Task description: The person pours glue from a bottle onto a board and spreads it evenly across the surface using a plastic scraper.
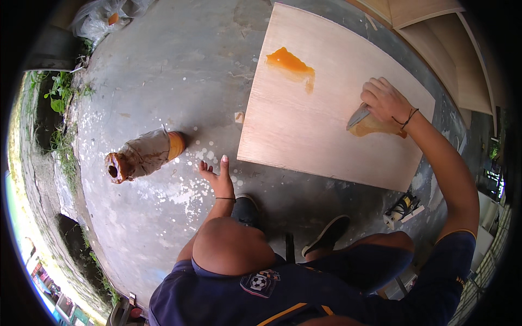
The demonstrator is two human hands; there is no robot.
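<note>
My right hand (383, 100) grips a grey flat-bladed scraper (358, 116), its edge against a pale plywood board (304, 133) on the floor. Around the blade spreads a thin brown smear of liquid (375, 126). Farther left on the same board lies a thicker orange puddle (291, 64). Beside my left knee, my left hand (220, 178) is held empty above the floor with its fingers apart. To its left is a bottle-like container (149, 155) with an open, stained mouth, a crumpled brownish wrapping and an orange base.
A small black and white device with yellow parts (402, 209) sits by the board's near right corner. Wooden panels or a cabinet (454, 54) stand at the far right. Clear plastic bags (106, 19) lie at the far left. White paint spots mark the grey floor (163, 81).
</note>
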